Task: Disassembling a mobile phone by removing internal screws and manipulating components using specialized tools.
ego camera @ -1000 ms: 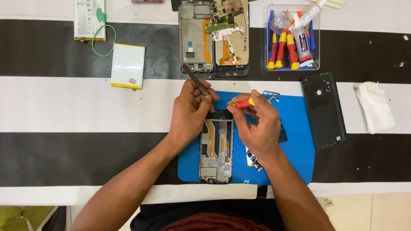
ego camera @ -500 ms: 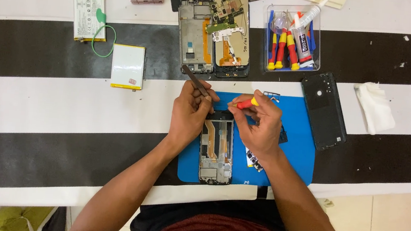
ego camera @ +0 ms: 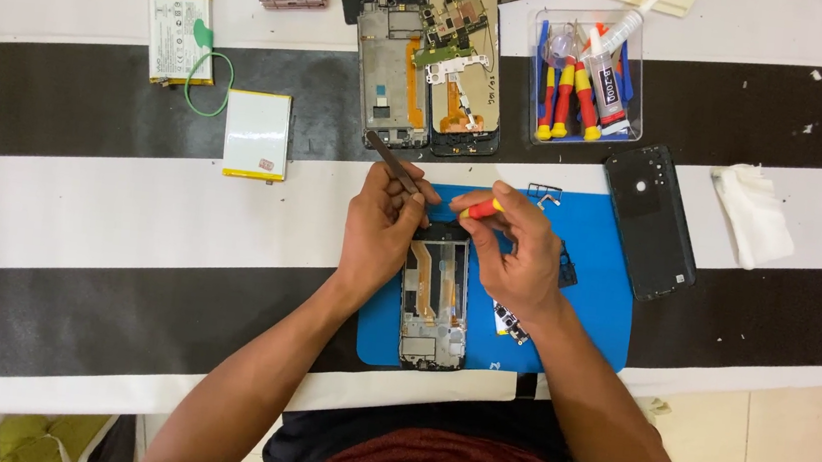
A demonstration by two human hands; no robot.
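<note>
My left hand (ego camera: 383, 230) pinches thin dark metal tweezers (ego camera: 392, 163), and my right hand (ego camera: 519, 257) grips a small red and yellow screwdriver (ego camera: 483, 208). Both tips meet at the top of the opened phone frame (ego camera: 434, 304) between my hands. It lies flat on the blue mat (ego camera: 594, 309) on the striped bench (ego camera: 130, 224), likely so tiny parts stay put.

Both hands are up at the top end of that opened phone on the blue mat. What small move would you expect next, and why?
Probably lowering the screwdriver tip onto the top edge of the opened phone. The right hand pinches its red and yellow handle just above that end, while the left hand holds dark tweezers angled away, beside the same spot. Whether a screw sits there is too small to tell.
</note>
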